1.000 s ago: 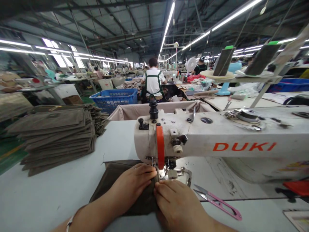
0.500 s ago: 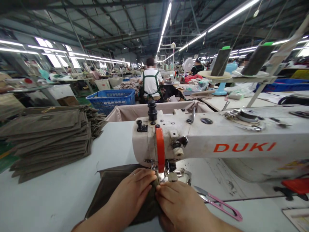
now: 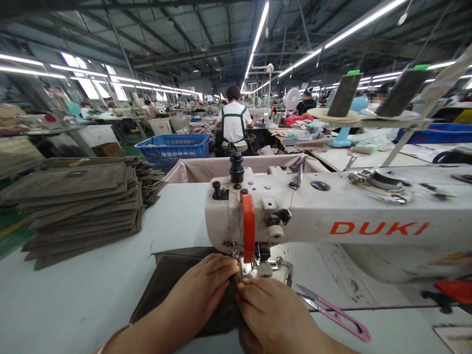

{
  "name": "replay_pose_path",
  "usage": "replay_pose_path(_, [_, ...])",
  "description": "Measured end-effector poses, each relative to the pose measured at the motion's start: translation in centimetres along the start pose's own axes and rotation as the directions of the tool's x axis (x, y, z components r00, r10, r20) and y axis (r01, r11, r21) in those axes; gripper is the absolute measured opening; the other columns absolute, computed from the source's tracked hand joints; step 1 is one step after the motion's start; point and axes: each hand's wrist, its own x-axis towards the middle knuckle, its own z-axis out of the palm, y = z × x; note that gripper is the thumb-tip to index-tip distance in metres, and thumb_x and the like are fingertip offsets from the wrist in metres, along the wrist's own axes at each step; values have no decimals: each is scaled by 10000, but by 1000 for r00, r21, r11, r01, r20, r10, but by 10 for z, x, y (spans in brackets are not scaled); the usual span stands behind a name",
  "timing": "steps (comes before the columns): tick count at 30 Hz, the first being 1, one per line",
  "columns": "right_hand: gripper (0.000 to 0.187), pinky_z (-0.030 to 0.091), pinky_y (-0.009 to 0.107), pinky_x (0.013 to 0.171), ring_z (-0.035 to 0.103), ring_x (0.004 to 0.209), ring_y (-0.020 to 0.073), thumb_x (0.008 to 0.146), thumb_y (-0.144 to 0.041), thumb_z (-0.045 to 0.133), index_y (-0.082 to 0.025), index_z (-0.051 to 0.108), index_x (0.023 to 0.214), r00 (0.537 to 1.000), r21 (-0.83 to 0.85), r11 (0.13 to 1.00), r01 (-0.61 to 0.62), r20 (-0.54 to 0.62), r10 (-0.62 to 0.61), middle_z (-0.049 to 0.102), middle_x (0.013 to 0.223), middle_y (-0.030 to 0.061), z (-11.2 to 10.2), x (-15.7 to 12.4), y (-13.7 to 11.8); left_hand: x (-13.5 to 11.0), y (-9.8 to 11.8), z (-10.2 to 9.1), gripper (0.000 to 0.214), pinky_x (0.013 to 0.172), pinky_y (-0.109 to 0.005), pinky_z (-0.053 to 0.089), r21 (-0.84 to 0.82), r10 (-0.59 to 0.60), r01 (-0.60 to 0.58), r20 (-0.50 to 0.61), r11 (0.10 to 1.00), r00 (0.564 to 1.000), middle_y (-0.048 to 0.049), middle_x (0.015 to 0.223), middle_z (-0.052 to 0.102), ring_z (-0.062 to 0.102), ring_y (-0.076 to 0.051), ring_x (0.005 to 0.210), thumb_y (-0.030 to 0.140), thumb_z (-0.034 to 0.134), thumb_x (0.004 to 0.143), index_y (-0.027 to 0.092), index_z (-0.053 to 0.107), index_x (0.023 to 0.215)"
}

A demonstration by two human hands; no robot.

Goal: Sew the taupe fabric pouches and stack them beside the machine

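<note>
My left hand (image 3: pixel 199 290) and my right hand (image 3: pixel 271 309) pinch a folded edge of dark brown fabric (image 3: pixel 173 280) together. That fabric lies on the white sewing table (image 3: pixel 73 280), and its edge runs up to the presser foot (image 3: pixel 263 269) of a white DUKI sewing machine (image 3: pixel 332 216). The fingertips of both hands sit just in front of the foot, and the needle is partly hidden. Pink-handled thread snips (image 3: pixel 332 314) lie to the right of my right hand, not touching it.
A tall stack of brown fabric pieces (image 3: pixel 77 206) lies on the table's left side. Behind the machine hangs a beige cloth bin (image 3: pixel 243 169), and a blue plastic basket (image 3: pixel 171 151) stands beyond. A co-worker in a green apron (image 3: pixel 233 123) sits further back among other sewing stations.
The view has shifted slightly. The fabric's far edge sits a little lower in the picture, and both hands still pinch it at the presser foot.
</note>
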Motion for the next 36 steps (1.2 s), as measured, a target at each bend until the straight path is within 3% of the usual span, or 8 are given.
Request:
replay_pose_path(6, [206, 558, 348, 826, 665, 962, 245, 787, -139, 544, -132, 694, 929, 998, 73, 996, -52, 27, 50, 725, 973, 108, -4, 4, 0, 3, -1, 0, 350, 1037, -381, 486, -19, -14, 15, 5, 1000, 1000, -39, 1227, 647, 595, -198, 1135, 50, 485, 928, 225, 572, 1218])
replay_pose_path(10, [318, 474, 388, 981, 640, 1057, 225, 789, -141, 547, -198, 685, 1069, 959, 177, 972, -151, 266, 101, 715, 1093, 54, -46, 11, 4, 1, 2, -6, 332, 1050, -424, 484, 11, -48, 47, 75, 999, 996, -68, 1267, 633, 581, -226, 1180, 103, 558, 916, 210, 578, 1230])
replay_pose_path(15, [603, 364, 393, 1094, 519, 1245, 211, 664, 42, 504, -273, 636, 1161, 893, 207, 930, -302, 403, 200, 643, 1257, 11, -98, 9, 19, -11, 14, -17, 816, 1062, -560, 455, 102, -38, 17, 201, 995, 979, -149, 1434, 509, 486, -350, 1305, 397, 838, 702, 166, 477, 1397])
replay_pose_path(21, [182, 524, 449, 799, 605, 922, 284, 779, -124, 717, -186, 625, 923, 854, 38, 865, -501, 185, 487, 656, 974, 81, -53, 3, 43, -10, 30, -12, 395, 1040, -413, 513, 150, 61, -75, 94, 986, 994, -109, 1281, 641, 583, -235, 1204, 60, 479, 837, 124, 623, 1200])
replay_pose_path(23, [88, 532, 448, 754, 600, 869, 279, 836, -146, 666, -166, 616, 905, 887, 33, 890, -455, 108, 449, 650, 931, 92, -42, 2, 40, -8, 33, -9, 415, 1029, -423, 521, 192, 65, -74, 55, 979, 996, -118, 1252, 653, 595, -249, 1172, 49, 468, 793, 103, 623, 1174])
replay_pose_path(27, [158, 533, 382, 804, 602, 915, 232, 882, -102, 529, -181, 626, 978, 994, 211, 972, -102, 57, 92, 669, 968, 70, -39, -2, 22, -6, 32, -9, 421, 990, -360, 548, 284, 115, -114, 13, 952, 993, -92, 1197, 685, 629, -205, 1118, 12, 422, 844, 119, 583, 1218])
replay_pose_path(31, [147, 535, 292, 754, 623, 879, 187, 919, -138, 539, -187, 651, 1001, 994, 210, 975, 79, 60, -94, 691, 910, 45, -31, -8, 10, -9, 25, -7, 450, 1036, -306, 508, 281, 148, -122, -72, 952, 986, -86, 1244, 667, 601, -160, 1173, -12, 344, 895, 104, 509, 1296])
replay_pose_path(36, [131, 509, 287, 570, 601, 697, 182, 901, -142, 572, -203, 681, 860, 991, 66, 990, 123, 52, -126, 654, 746, -4, -19, -11, 9, -13, 23, 8, 486, 1097, -417, 454, 260, 196, -212, 89, 942, 977, -139, 1329, 596, 538, -243, 1255, 9, 399, 853, 66, 480, 1329])
